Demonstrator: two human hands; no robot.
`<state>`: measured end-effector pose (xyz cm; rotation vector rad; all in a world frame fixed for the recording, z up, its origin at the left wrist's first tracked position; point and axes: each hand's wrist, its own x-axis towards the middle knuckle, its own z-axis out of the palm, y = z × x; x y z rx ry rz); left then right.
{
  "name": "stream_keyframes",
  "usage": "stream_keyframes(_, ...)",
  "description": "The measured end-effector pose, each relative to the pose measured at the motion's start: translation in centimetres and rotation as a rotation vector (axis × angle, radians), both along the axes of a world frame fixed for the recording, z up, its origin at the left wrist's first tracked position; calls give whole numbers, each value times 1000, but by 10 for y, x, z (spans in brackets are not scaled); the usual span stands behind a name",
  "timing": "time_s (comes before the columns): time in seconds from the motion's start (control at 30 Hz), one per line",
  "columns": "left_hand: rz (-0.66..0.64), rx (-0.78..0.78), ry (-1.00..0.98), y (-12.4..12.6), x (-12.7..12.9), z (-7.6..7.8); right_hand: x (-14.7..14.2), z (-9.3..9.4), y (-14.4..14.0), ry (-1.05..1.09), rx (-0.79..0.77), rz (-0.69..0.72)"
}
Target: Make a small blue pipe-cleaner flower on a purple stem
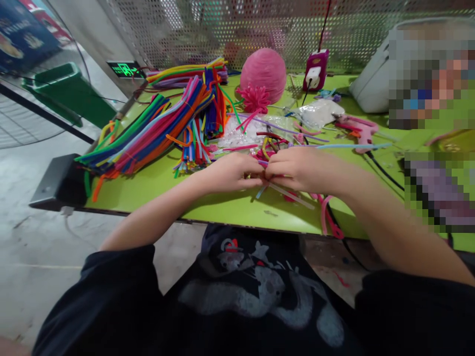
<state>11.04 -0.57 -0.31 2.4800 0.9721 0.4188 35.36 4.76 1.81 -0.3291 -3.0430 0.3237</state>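
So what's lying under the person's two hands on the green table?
Pink pipe cleaners and a pale stick poke out beneath the left hand and right hand on the green table. What the fingertips pinch is covered.

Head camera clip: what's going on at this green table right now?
A person seated at the green table has both hands together at its near edge. The left hand and right hand pinch thin pipe-cleaner pieces between them, fingers touching. To the left lies a large bundle of colourful pipe cleaners. Behind the hands sit a pink ball, a pink fuzzy flower and a pink glue gun.
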Motion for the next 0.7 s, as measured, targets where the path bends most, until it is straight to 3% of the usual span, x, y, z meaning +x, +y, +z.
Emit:
stream_keyframes(0.23,42,-173,-169,-3,2,2,2,-1,-1,88,-56,-34)
stream_keyframes(0.43,121,-112,-167,-1,-2,4,14,1,10,234,-185,9)
stream_keyframes(0.7,1,-150,-172,-3,1,3,10,-13,18,279,50,156)
